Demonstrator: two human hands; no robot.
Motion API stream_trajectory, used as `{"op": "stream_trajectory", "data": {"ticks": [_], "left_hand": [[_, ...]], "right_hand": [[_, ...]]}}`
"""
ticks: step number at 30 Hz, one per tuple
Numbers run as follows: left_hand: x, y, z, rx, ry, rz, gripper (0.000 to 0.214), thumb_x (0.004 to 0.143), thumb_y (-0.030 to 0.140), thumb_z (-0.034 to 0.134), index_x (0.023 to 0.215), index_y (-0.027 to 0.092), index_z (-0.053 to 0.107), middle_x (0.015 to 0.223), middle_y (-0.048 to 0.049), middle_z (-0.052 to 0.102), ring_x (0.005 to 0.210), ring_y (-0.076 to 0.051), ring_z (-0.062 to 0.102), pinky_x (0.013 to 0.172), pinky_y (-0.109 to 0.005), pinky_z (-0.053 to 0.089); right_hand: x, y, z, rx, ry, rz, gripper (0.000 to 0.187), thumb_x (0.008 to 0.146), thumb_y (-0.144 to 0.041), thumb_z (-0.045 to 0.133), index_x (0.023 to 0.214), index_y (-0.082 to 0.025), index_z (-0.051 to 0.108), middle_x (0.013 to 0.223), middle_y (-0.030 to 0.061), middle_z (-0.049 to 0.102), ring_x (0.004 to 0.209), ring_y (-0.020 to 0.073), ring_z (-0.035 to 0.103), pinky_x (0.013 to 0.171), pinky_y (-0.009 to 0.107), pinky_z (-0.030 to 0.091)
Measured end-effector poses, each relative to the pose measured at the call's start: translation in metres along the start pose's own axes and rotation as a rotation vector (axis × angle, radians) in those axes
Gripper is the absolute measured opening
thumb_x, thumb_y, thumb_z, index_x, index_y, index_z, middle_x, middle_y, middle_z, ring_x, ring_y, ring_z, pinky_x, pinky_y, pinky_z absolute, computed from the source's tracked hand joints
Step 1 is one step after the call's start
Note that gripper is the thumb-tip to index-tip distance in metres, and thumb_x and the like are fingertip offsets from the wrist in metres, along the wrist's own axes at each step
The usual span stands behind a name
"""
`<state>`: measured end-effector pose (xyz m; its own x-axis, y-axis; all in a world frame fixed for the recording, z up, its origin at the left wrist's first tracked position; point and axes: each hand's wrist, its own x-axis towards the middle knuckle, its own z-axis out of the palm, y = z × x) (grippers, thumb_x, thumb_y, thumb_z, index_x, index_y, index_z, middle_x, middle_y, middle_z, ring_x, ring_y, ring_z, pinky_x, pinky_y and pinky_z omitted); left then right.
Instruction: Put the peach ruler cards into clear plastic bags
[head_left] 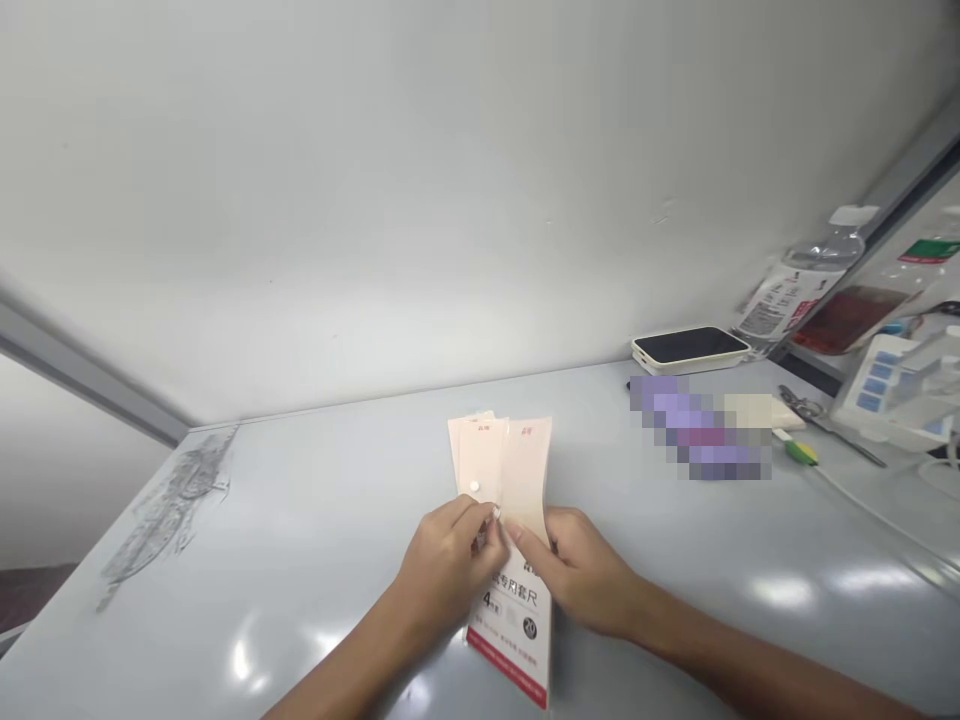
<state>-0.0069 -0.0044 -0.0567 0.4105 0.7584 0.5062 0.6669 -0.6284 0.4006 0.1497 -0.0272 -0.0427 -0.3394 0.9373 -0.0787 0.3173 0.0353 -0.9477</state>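
Observation:
A flat ruler-set packet [514,640], white with a red band and printed characters, is tilted above the table in front of me. Its pale pink upper flaps [531,460] stand up and spread apart, and a small white round disc [474,486] sits on the left one. My right hand [592,570] grips the packet's right edge, thumb on the front. With fingertips pinched, my left hand [450,550] is at the middle of the packet, just below the disc. Something small and whitish shows at those fingertips; I cannot make out what it is.
A phone [690,346] lies at the back right against the wall. Nearby are a blurred-out purple item [690,425], scissors [802,402], a white cable [862,505], a clear bottle [802,275] and a plastic box [892,385]. Dark scribbles [176,500] mark the table's left side.

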Motion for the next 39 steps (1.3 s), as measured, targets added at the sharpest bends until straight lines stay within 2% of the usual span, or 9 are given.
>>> {"op": "stream_trajectory", "data": {"ticks": [6,11,17,22,28,34,39], "left_hand": [[0.006,-0.008,-0.013,-0.158,-0.220,0.028,0.025,0.084,0.015,0.036,0.073,0.016,0.058,0.061,-0.0003,0.052,0.052,-0.007,0.044,0.049,-0.018,0.038],[0.010,-0.012,-0.024,-0.157,-0.379,0.031,0.031,0.089,0.020,0.030,0.077,0.016,0.058,0.066,-0.0019,0.054,0.057,-0.008,0.047,0.054,-0.020,0.040],[0.010,-0.013,-0.026,-0.161,-0.430,0.044,0.030,0.089,0.019,0.029,0.083,0.017,0.059,0.069,-0.0023,0.055,0.060,-0.009,0.049,0.056,-0.020,0.041],[0.009,-0.011,-0.024,-0.120,-0.392,0.076,0.028,0.088,0.017,0.031,0.079,0.016,0.058,0.065,-0.0018,0.054,0.055,-0.008,0.047,0.052,-0.020,0.040],[0.006,-0.014,-0.017,-0.074,-0.244,0.151,0.021,0.079,0.012,0.039,0.074,0.015,0.059,0.056,0.0003,0.050,0.047,-0.007,0.039,0.044,-0.019,0.032],[0.000,-0.011,-0.005,-0.059,-0.095,0.088,0.018,0.072,0.008,0.042,0.072,0.015,0.059,0.055,0.0015,0.051,0.046,-0.006,0.039,0.045,-0.018,0.033],[-0.001,-0.007,0.000,-0.019,-0.020,0.056,0.018,0.070,0.008,0.042,0.070,0.015,0.059,0.053,0.0021,0.049,0.046,-0.006,0.040,0.044,-0.018,0.033]], "right_hand": [[0.002,-0.002,-0.004,0.081,0.003,0.028,0.038,0.085,-0.042,0.035,0.072,-0.014,0.056,0.061,0.0026,0.056,0.055,0.0134,0.051,0.048,0.023,0.038],[0.002,0.000,-0.004,0.085,0.007,0.053,0.041,0.084,-0.045,0.036,0.072,-0.013,0.059,0.062,0.0039,0.059,0.056,0.0149,0.054,0.049,0.023,0.040],[0.002,-0.001,-0.005,0.082,-0.021,0.049,0.040,0.085,-0.044,0.035,0.075,-0.013,0.059,0.066,0.0048,0.061,0.058,0.0151,0.054,0.050,0.023,0.040],[0.001,-0.003,-0.005,0.041,-0.021,0.025,0.037,0.086,-0.042,0.035,0.072,-0.014,0.057,0.066,0.0042,0.060,0.058,0.0143,0.053,0.050,0.023,0.040],[-0.002,-0.005,-0.003,-0.037,-0.042,-0.054,0.030,0.087,-0.034,0.034,0.074,-0.016,0.054,0.068,0.0023,0.059,0.060,0.0133,0.052,0.054,0.022,0.040],[-0.002,-0.003,-0.003,-0.041,-0.046,-0.046,0.030,0.088,-0.033,0.033,0.073,-0.017,0.053,0.066,0.0013,0.057,0.058,0.0125,0.050,0.052,0.022,0.038],[-0.001,0.000,-0.002,-0.022,-0.040,-0.039,0.030,0.088,-0.033,0.033,0.073,-0.016,0.053,0.065,0.0016,0.057,0.058,0.0130,0.051,0.051,0.023,0.038]]}}
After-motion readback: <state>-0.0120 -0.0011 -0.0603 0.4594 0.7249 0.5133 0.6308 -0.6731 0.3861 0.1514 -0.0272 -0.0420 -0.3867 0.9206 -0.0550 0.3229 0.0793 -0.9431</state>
